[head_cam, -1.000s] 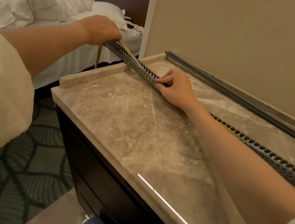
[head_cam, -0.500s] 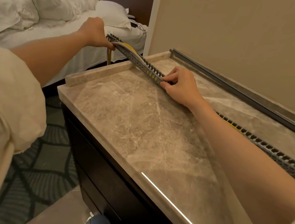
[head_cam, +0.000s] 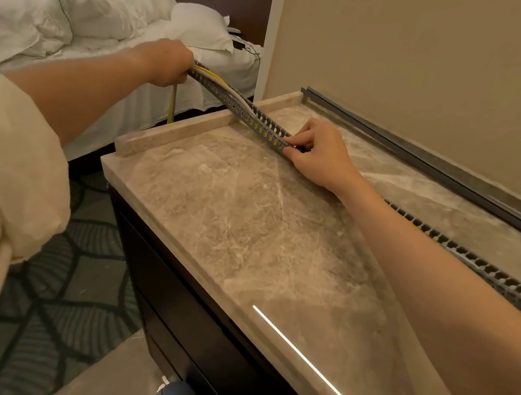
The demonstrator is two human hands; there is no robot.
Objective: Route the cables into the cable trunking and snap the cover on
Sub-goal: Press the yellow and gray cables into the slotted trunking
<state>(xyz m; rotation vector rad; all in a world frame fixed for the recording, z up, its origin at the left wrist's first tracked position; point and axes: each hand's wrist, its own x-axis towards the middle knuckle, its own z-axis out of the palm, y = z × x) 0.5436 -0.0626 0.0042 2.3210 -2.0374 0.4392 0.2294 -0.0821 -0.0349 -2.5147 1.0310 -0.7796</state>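
Note:
A long grey slotted cable trunking (head_cam: pixel 499 277) lies diagonally across the marble top (head_cam: pixel 246 229), its left end sticking out past the raised edge. Yellow and grey cables (head_cam: pixel 217 80) run inside it and hang down from that end. My left hand (head_cam: pixel 168 62) is closed around the trunking's overhanging end together with the cables. My right hand (head_cam: pixel 320 154) pinches the trunking's slotted wall further along, fingers on the channel. The flat grey cover strip (head_cam: pixel 431 166) lies apart, along the back wall.
The marble top has a raised lip (head_cam: pixel 172 136) on the left and sits on a dark cabinet. Left of it stands a bed with white bedding (head_cam: pixel 76 11), with a person at its far end. Patterned carpet (head_cam: pixel 62 284) covers the floor below.
My left hand has slid along the overhanging end toward its tip, uncovering more of the cables. My right hand has stayed at the same spot on the trunking.

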